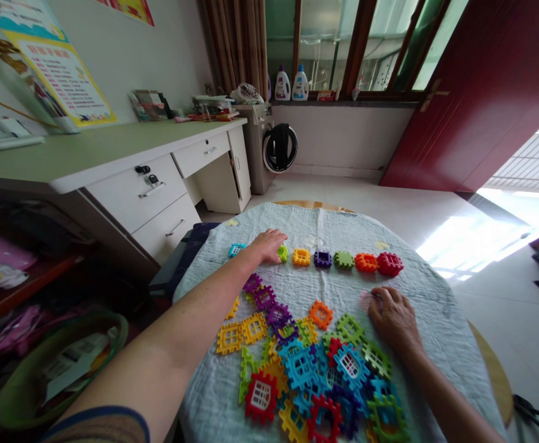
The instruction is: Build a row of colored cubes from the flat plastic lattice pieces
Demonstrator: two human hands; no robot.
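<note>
My left hand (268, 245) reaches to the far side of the cloth, its fingers over a light green piece (283, 253) in a row of toy pieces. Left of it lies a light blue piece (237, 249). To the right the row runs through yellow (301, 257), purple (322, 259), green (344, 260), orange (366, 263) and red (390, 264) pieces. My right hand (393, 315) rests on the cloth below the red end, fingers bent, nothing visible in them. A mixed heap of notched square pieces (299, 365) lies between my forearms.
A pale blue cloth (343, 231) covers the round table. Beyond stand a long desk (126, 144) at the left, a washing machine (256, 147) with its door open and a red door (472, 86). A green basket (6, 400) sits at the lower left.
</note>
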